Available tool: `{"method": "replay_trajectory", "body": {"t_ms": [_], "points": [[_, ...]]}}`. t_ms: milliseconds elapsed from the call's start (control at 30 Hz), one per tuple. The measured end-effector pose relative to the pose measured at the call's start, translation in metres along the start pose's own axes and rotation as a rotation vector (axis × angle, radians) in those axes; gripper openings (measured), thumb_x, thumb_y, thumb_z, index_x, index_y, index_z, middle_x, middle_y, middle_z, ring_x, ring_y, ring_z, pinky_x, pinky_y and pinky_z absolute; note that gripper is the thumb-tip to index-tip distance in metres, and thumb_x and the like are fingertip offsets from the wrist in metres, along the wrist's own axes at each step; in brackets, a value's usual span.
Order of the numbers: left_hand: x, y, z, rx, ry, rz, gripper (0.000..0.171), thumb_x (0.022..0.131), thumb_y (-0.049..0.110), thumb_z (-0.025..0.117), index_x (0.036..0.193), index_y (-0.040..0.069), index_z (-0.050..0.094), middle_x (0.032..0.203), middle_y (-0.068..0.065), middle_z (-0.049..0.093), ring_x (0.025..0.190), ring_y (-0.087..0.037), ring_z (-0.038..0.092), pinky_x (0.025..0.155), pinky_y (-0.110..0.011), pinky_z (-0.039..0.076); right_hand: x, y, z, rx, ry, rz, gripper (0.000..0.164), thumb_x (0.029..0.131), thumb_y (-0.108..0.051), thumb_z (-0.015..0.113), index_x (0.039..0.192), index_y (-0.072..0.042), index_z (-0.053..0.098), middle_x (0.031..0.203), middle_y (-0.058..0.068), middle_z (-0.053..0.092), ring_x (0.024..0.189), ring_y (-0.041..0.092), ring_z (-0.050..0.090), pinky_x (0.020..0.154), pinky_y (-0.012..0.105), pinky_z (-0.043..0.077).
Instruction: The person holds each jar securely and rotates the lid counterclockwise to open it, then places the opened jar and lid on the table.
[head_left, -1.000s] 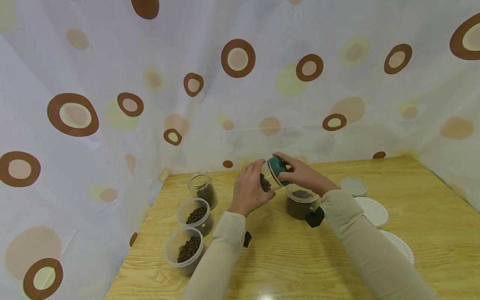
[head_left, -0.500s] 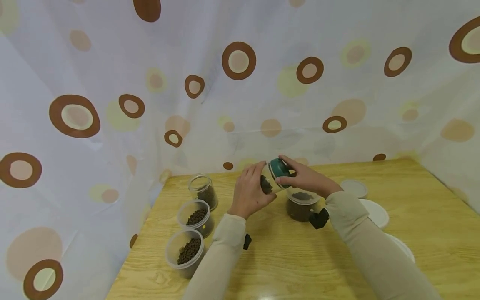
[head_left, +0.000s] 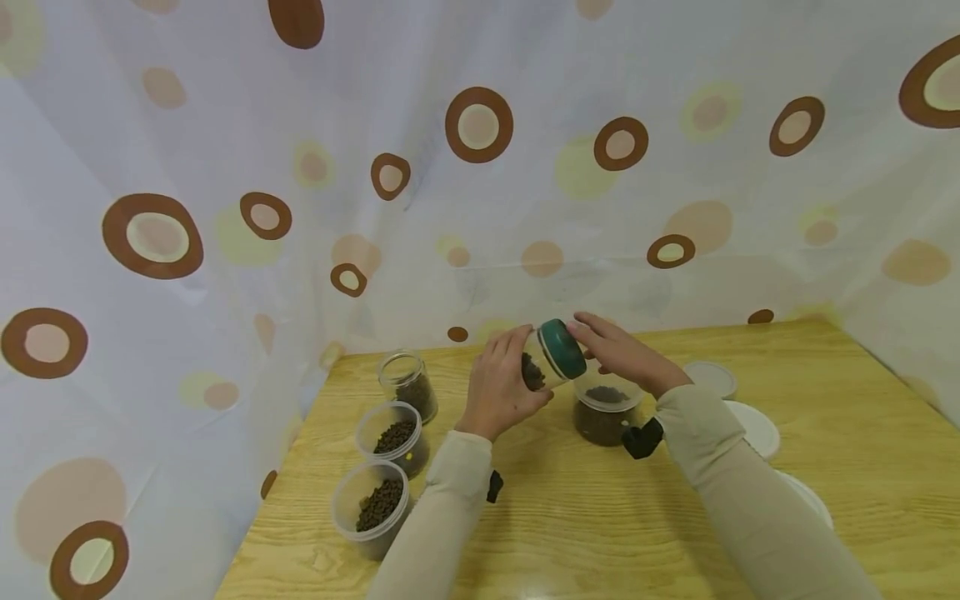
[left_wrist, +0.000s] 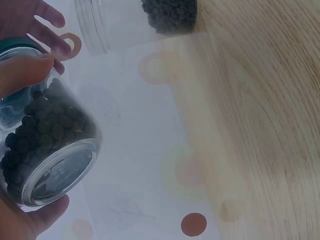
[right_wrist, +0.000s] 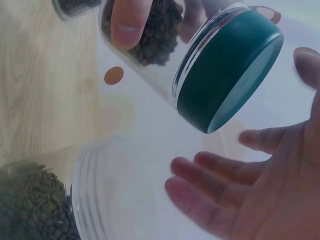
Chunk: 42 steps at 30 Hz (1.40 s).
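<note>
My left hand grips a clear jar, tilted above the table and part filled with dark brown pellets. A green lid covers the jar's mouth, which points right and slightly down in the head view. Beside the lid is my right hand; in the right wrist view its fingers are spread and loosely bent, apart from the lid. Under that hand stands an open clear tub of similar pellets. My left palm is hidden behind the jar in the left wrist view.
On the wooden table, an open glass jar and two open plastic tubs, all with pellets, line the left side. Three whitish lids lie at the right. A dotted sheet hangs behind and along the sides.
My right hand has let go of the green lid and shifted right, its fingers straightening. My left hand still grips the tilted jar, almost unmoved.
</note>
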<state>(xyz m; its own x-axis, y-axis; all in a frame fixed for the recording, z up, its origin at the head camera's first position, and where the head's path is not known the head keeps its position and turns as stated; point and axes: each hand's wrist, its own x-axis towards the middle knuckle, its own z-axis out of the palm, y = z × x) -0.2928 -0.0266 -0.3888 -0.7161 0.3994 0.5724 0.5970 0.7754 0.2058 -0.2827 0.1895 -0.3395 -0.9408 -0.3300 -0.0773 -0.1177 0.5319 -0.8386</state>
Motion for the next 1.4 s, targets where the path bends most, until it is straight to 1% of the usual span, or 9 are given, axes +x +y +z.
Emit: {"method": "replay_trajectory", "body": {"t_ms": [167, 267, 367, 500, 667, 800, 967, 1133, 1400], "points": [[-0.001, 0.000, -0.001, 0.007, 0.001, 0.002, 0.093, 0.069, 0.042, 0.087, 0.147, 0.016, 0.043, 0.140, -0.006, 0.058, 0.128, -0.024, 0.055, 0.098, -0.048, 0.052, 0.000, -0.002, 0.001, -0.015, 0.013, 0.048, 0.080, 0.102, -0.063, 0.028, 0.158, -0.007, 0.020, 0.153, 0.026, 0.034, 0.127, 0.044, 0.053, 0.093, 0.048, 0.053], [-0.001, 0.000, -0.001, 0.029, 0.002, 0.008, 0.094, 0.068, 0.042, 0.088, 0.146, 0.015, 0.043, 0.138, -0.006, 0.059, 0.128, -0.023, 0.055, 0.097, -0.047, 0.053, 0.000, -0.006, 0.001, -0.020, 0.019, 0.074, 0.083, 0.100, -0.065, 0.027, 0.157, -0.005, 0.022, 0.146, 0.028, 0.043, 0.116, 0.039, 0.060, 0.085, 0.043, 0.055], [-0.002, 0.001, -0.002, 0.054, 0.009, 0.020, 0.095, 0.067, 0.042, 0.089, 0.146, 0.015, 0.043, 0.136, -0.006, 0.060, 0.126, -0.024, 0.056, 0.096, -0.047, 0.054, -0.001, -0.012, 0.002, -0.013, -0.002, 0.108, 0.088, 0.097, -0.071, 0.027, 0.155, -0.005, 0.025, 0.140, 0.028, 0.048, 0.108, 0.036, 0.062, 0.081, 0.040, 0.055], [-0.003, 0.003, -0.003, 0.066, 0.019, 0.026, 0.095, 0.068, 0.041, 0.089, 0.146, 0.014, 0.043, 0.136, -0.006, 0.060, 0.126, -0.024, 0.056, 0.094, -0.048, 0.054, -0.002, -0.022, 0.005, -0.033, -0.042, 0.167, 0.094, 0.094, -0.077, 0.025, 0.154, -0.005, 0.027, 0.133, 0.025, 0.053, 0.098, 0.034, 0.065, 0.082, 0.044, 0.056], [-0.004, 0.004, -0.004, 0.067, 0.022, 0.026, 0.094, 0.069, 0.041, 0.088, 0.147, 0.014, 0.043, 0.137, -0.006, 0.059, 0.127, -0.024, 0.056, 0.094, -0.048, 0.054, 0.000, -0.029, 0.010, -0.088, -0.034, 0.197, 0.094, 0.095, -0.075, 0.028, 0.155, -0.003, 0.025, 0.129, 0.024, 0.054, 0.088, 0.030, 0.065, 0.076, 0.041, 0.057], [-0.006, 0.002, -0.005, 0.069, 0.009, 0.018, 0.094, 0.070, 0.043, 0.087, 0.148, 0.015, 0.042, 0.139, -0.006, 0.058, 0.129, -0.024, 0.055, 0.097, -0.048, 0.052, 0.001, -0.025, 0.011, -0.089, -0.056, 0.121, 0.084, 0.100, -0.061, 0.037, 0.158, -0.004, 0.015, 0.139, 0.028, 0.048, 0.105, 0.036, 0.063, 0.082, 0.044, 0.057], [-0.008, 0.000, -0.005, 0.056, -0.015, 0.003, 0.094, 0.072, 0.045, 0.086, 0.149, 0.015, 0.041, 0.141, -0.006, 0.056, 0.130, -0.025, 0.055, 0.100, -0.048, 0.051, 0.001, -0.018, 0.010, -0.051, -0.075, -0.003, 0.079, 0.100, -0.039, 0.052, 0.161, -0.014, 0.008, 0.157, 0.028, 0.027, 0.130, 0.043, 0.049, 0.097, 0.051, 0.051], [-0.008, -0.002, -0.004, 0.045, -0.018, 0.000, 0.094, 0.073, 0.046, 0.085, 0.149, 0.015, 0.040, 0.141, -0.007, 0.056, 0.130, -0.025, 0.055, 0.100, -0.049, 0.052, 0.001, -0.016, 0.011, -0.023, -0.055, -0.084, 0.081, 0.094, -0.023, 0.060, 0.160, -0.017, 0.014, 0.161, 0.027, 0.019, 0.133, 0.045, 0.044, 0.097, 0.050, 0.048], [-0.009, -0.004, -0.005, 0.048, -0.019, 0.000, 0.094, 0.072, 0.045, 0.085, 0.149, 0.016, 0.040, 0.141, -0.006, 0.056, 0.129, -0.025, 0.056, 0.099, -0.048, 0.052, 0.002, -0.015, 0.011, -0.008, -0.057, -0.086, 0.082, 0.093, -0.020, 0.061, 0.160, -0.017, 0.015, 0.161, 0.028, 0.018, 0.134, 0.047, 0.042, 0.100, 0.055, 0.047]]}}
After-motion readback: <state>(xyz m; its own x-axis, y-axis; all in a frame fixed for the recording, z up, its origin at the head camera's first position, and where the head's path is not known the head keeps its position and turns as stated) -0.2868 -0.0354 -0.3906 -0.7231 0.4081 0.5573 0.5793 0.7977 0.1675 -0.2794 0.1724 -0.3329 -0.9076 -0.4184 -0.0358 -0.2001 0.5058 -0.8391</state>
